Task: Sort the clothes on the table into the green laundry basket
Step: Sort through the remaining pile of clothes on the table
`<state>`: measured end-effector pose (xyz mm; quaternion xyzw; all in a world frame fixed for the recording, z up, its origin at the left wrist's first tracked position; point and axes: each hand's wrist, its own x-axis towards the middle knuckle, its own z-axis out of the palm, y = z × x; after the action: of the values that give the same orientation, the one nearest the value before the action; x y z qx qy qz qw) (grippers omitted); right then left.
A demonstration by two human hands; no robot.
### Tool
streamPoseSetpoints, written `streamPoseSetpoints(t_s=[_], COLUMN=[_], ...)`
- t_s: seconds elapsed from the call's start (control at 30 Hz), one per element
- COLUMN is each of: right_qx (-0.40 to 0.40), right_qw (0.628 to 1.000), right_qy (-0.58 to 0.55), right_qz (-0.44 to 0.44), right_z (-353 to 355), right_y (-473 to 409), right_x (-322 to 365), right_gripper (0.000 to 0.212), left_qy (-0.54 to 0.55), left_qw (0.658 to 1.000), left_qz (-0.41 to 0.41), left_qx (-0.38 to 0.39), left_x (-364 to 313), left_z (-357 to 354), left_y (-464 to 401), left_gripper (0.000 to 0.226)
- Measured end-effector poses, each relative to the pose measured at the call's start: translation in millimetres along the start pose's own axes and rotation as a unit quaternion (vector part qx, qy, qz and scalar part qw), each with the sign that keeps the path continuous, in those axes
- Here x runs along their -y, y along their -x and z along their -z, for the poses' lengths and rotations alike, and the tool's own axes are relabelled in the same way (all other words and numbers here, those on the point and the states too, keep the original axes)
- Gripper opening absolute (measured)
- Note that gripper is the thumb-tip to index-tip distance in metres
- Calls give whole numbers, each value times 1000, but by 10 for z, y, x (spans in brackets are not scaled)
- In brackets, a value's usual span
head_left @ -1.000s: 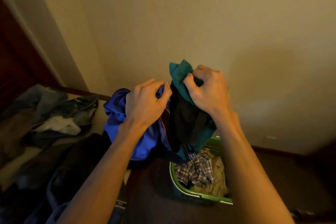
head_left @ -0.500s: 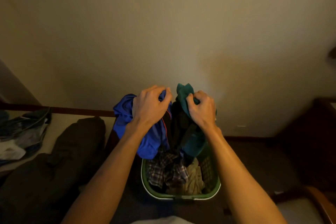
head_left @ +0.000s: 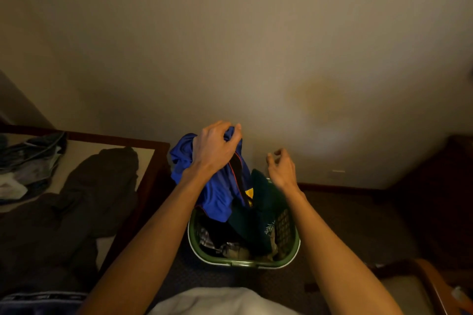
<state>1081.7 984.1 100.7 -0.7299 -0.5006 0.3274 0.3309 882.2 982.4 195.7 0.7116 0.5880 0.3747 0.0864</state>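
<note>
The left hand (head_left: 217,147) pinches the blue garment (head_left: 220,192), the right hand (head_left: 280,167) loose and empty, so cloth bunched outside that grip may drape over the green laundry basket (head_left: 243,262) rim below

The green laundry basket's (head_left: 243,263) far rim is hidden by a blue garment (head_left: 220,186), and the tabletop (head_left: 76,158) is cut off at the left edge.

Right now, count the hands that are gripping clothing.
1. The left hand grips the blue garment above the green laundry basket. The right hand is open and empty over the basket, beside the teal garment.
</note>
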Motion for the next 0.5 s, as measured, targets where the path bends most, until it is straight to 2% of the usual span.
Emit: streamPoseSetpoints(t_s=[0.07,0.13,0.23,0.3,0.5], right_qx=[-6,-6,-1,2,32], right_qw=[1000,1000,1000,1000,999], right_qy=[-4,-12,-16,-16,-20], right_qz=[-9,-15,-22,-20,-21], right_z=[8,13,16,17,-151], right_y=[7,39,118,174,310], right_x=[-38,-41,-67,-100,-108], right_gripper=[35,31,28,27,16], left_qy=[10,45,98,120,121], left_qw=[1000,999,982,969,954], left_qz=[2,6,20,40,167], left_qx=[-3,26,159,213,219], left_x=[-66,-42,152,286,676], left_z=[-26,-133,-365,-467,-279], left_y=[-13,-20,50,209,723], left_gripper=[41,35,39,40,49])
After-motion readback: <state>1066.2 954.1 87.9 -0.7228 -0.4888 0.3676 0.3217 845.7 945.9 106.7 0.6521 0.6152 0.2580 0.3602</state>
